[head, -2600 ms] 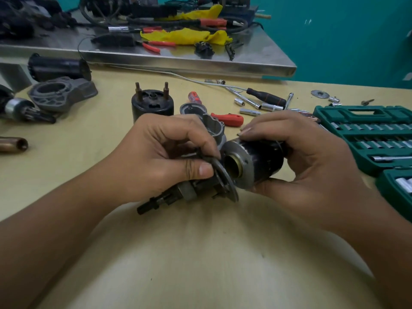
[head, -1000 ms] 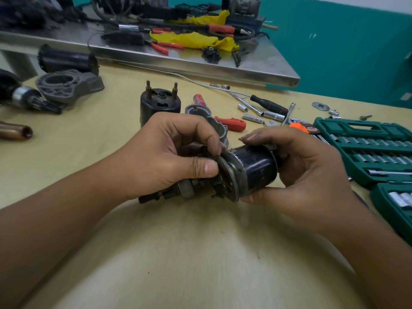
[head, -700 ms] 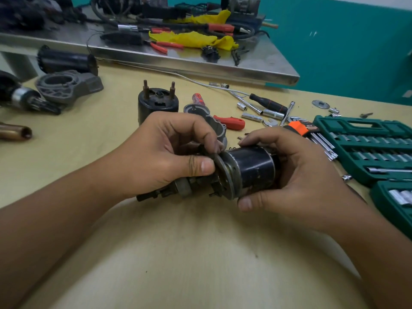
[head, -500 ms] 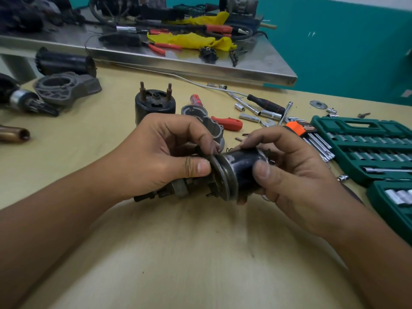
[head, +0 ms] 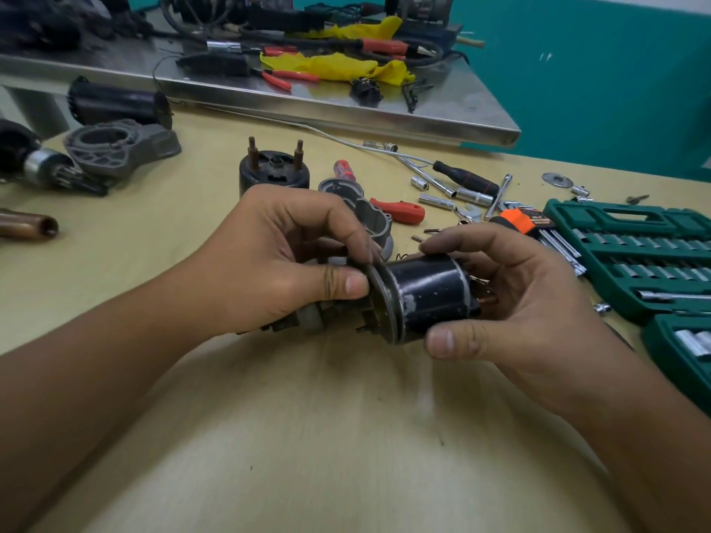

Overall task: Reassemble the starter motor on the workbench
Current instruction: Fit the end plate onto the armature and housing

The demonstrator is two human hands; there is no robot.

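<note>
At the right edge of the yellow workbench (head: 346, 436) lies an open green socket case (head: 631, 240), its moulded slots filled with rows of chrome sockets (head: 631, 246) and a long extension bar (head: 669, 296); a second green tray (head: 681, 340) below it holds larger sockets. Just left of the case sits an orange-holdered hex key set (head: 538, 228). Both hands meet above the middle of the bench — the left hand (head: 277, 259) curls round the shaft end of the starter motor, thumb tip pressed against the rim of a round metal end plate (head: 379, 298), forefinger hooked over its top edge. The right hand (head: 515, 294) grips the black cylindrical motor body (head: 427, 290) from the far end, thumb under its near side and fingers arched over the top; copper parts show inside the palm. The body lies on its side, its flanged end touching the plate. Behind the hands stand a black solenoid (head: 273, 175) with two upright studs, a grey aluminium housing (head: 369, 217) and a red-handled tool (head: 400, 211). Further left lie a grey cast nose housing (head: 123, 148) and a black field casing (head: 115, 103).
</note>
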